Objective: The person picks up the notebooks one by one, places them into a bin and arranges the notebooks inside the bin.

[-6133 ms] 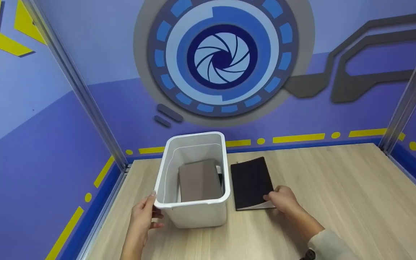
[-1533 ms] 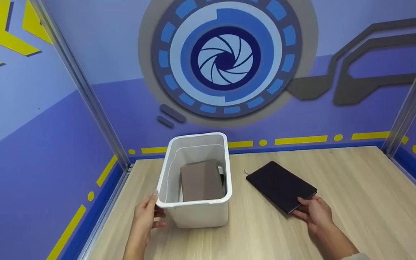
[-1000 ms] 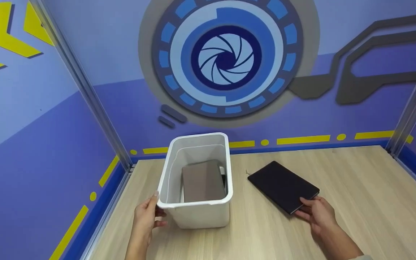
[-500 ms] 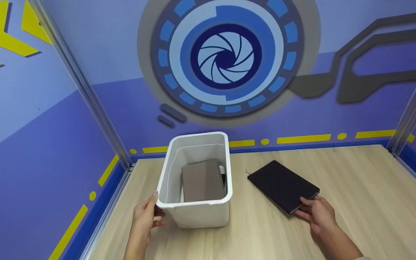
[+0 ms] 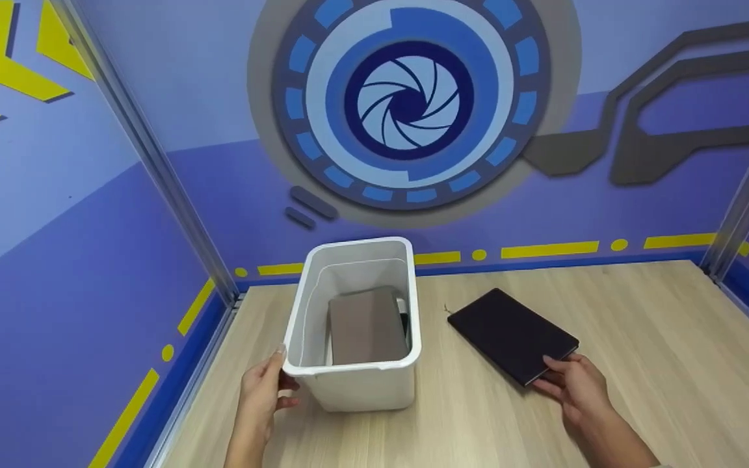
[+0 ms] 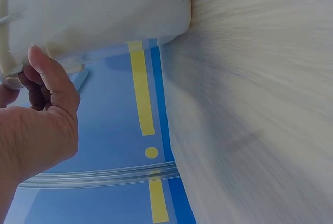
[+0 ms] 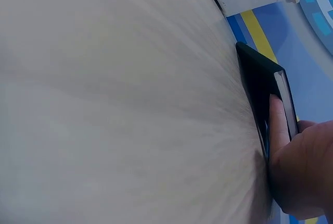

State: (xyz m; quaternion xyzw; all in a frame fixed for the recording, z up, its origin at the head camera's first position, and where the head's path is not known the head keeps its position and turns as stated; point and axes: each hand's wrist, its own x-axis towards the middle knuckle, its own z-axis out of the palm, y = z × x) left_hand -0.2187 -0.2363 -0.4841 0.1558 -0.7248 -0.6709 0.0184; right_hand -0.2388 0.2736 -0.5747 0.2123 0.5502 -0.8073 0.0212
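A white plastic bin [image 5: 368, 389] stands on the table, left of centre. My left hand [image 5: 259, 393] holds its near left corner, thumb at the rim and fingers curled beneath the lip; the left wrist view shows the hand [image 6: 44, 125] against the bin's wall [image 6: 109, 10]. To the right, my right hand [image 5: 579, 387] pinches a black notebook [image 5: 511, 335] by its near right corner, thumb on the cover. A small ribbon end pokes out at its far left. In the right wrist view a finger lies along the underside of the notebook [image 7: 260, 73], which tilts up from the table.
A taupe notebook [image 5: 368, 328] lies inside the bin, over other items that are mostly hidden. The wooden table [image 5: 465, 422] meets a blue-purple back wall [image 5: 218, 201] behind the bin. Metal posts [image 5: 147, 149] rise at the back corners.
Since the earliest frame, my right hand has moved the black notebook rightward from the bin and turned it; its pale near edge strip is gone. Over the last second, both hands stay nearly still.
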